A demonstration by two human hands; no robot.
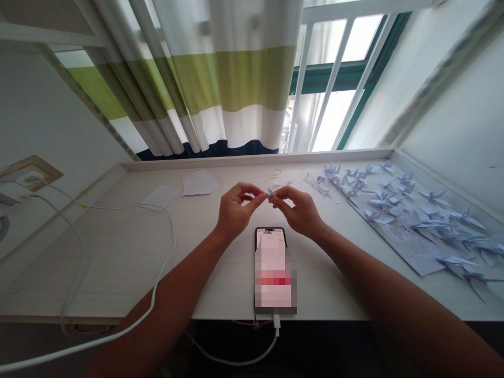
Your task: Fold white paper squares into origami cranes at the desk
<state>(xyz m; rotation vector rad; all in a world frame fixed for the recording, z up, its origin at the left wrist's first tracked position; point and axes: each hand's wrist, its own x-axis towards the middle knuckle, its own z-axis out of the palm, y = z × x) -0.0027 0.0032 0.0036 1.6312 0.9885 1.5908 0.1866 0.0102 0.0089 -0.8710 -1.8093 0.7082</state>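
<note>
Between my two hands, above the middle of the white desk, is a small folded piece of white paper [270,192]. My left hand [238,207] pinches its left side between thumb and fingertips. On the other side, my right hand [299,210] has thumb and fingers closed on it too. The fingertips hide much of the paper, so its exact folded shape is hard to make out. Just below my hands a phone [271,270] lies face up with its screen lit, partly blurred out.
Many folded paper cranes [394,194] cover the right side, some on a printed sheet [417,247]. Paper scraps [315,181] lie near them. Flat paper squares [201,184] rest at back left. A white cable [173,236] loops across the left; another plugs into the phone.
</note>
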